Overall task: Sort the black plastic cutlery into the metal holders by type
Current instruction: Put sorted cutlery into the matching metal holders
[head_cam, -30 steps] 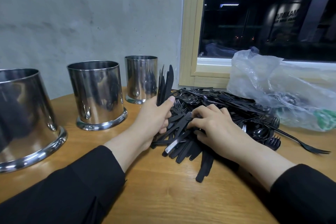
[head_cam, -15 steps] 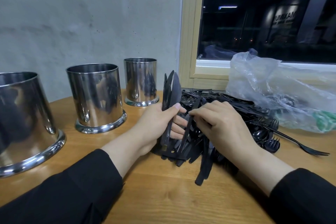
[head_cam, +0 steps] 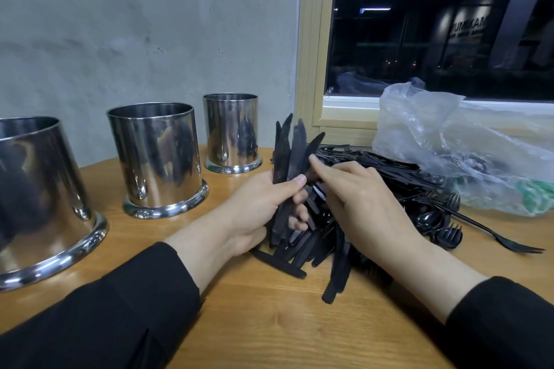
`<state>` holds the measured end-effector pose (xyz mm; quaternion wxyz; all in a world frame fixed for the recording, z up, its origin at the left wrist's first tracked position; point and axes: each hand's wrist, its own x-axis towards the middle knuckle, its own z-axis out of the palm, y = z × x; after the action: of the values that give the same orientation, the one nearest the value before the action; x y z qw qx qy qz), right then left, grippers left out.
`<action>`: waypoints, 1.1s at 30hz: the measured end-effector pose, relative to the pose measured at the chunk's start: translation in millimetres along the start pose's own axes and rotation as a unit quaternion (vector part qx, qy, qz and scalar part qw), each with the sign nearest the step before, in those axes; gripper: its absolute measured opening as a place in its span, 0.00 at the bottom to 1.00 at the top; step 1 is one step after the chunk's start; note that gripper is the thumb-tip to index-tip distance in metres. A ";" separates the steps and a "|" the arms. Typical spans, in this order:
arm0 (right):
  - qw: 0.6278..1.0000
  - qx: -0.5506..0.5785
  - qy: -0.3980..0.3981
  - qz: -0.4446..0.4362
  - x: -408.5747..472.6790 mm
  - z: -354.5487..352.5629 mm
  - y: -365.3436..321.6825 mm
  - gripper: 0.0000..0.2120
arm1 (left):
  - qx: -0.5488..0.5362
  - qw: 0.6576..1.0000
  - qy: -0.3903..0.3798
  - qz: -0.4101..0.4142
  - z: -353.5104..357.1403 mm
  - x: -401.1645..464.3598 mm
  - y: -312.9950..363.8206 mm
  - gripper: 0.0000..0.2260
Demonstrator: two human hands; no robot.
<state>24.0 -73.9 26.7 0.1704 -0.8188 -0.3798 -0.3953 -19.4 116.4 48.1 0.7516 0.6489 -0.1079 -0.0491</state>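
Left hand (head_cam: 263,204) grips a bundle of knives (head_cam: 289,156), blades up, handles fanned below the palm. Right hand (head_cam: 362,201) pinches one more knife against that bundle; fingers curled round it, though the exact contact is partly hidden behind the blades.

Pile of cutlery (head_cam: 374,171) lies on the wooden table (head_cam: 269,323) just beyond and under both hands: knives nearest, forks (head_cam: 449,235) and spoons (head_cam: 428,219) toward the plastic bag (head_cam: 464,141).

Three metal holders stand to the left: near holder (head_cam: 39,189), middle holder (head_cam: 156,159), far holder (head_cam: 230,132). Contents not visible.

Handling judgement: pieces are light, thin, smooth, likely to slip and splay when bundled. Best taken mid-handle, squeezed flat together; tines snag, so lift forks free singly.
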 end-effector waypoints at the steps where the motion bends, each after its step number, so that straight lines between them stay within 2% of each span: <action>1: 1.000 0.005 -0.002 0.026 0.6 -0.5 1.8 0.26 | -0.010 1.000 0.021 0.009 -1.9 2.2 -0.3 0.08; 3: 0.999 0.008 -0.008 0.053 2.1 -1.7 4.9 0.21 | -0.018 0.997 0.068 0.032 -6.0 5.5 0.5 0.08; 6: 0.997 -0.022 -0.071 0.022 2.3 -1.0 1.0 0.14 | 0.018 0.990 0.125 0.068 -12.4 7.8 2.6 0.04; 9: 0.987 -0.031 -0.153 -0.026 2.0 2.6 -10.2 0.16 | 0.058 0.982 0.158 0.082 -17.6 9.8 -0.4 0.04; 14: 0.970 -0.016 -0.240 -0.030 7.8 13.7 -25.7 0.20 | 0.046 0.976 0.203 0.070 -17.7 8.5 -0.7 0.10; 20: 0.968 -0.004 -0.250 -0.019 5.8 13.6 -24.5 0.13 | 0.052 0.978 0.194 0.061 -17.4 8.7 -1.5 0.12; 27: 0.969 -0.011 -0.244 -0.029 5.7 8.5 -31.4 0.10 | 0.057 0.978 0.188 0.070 -16.8 7.9 -1.4 0.12; 31: 0.970 -0.024 -0.237 -0.048 4.8 9.8 -31.3 0.16 | 0.060 0.977 0.192 0.076 -16.5 7.1 -0.6 0.12; 33: 0.967 -0.023 -0.245 -0.060 4.8 10.2 -30.3 0.15 | 0.063 0.976 0.193 0.076 -15.8 6.6 0.0 0.12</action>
<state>8.4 -45.8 23.4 0.0285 -0.8701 -0.4493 -0.2005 -9.5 130.3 46.7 0.7175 0.6820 -0.0128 0.1410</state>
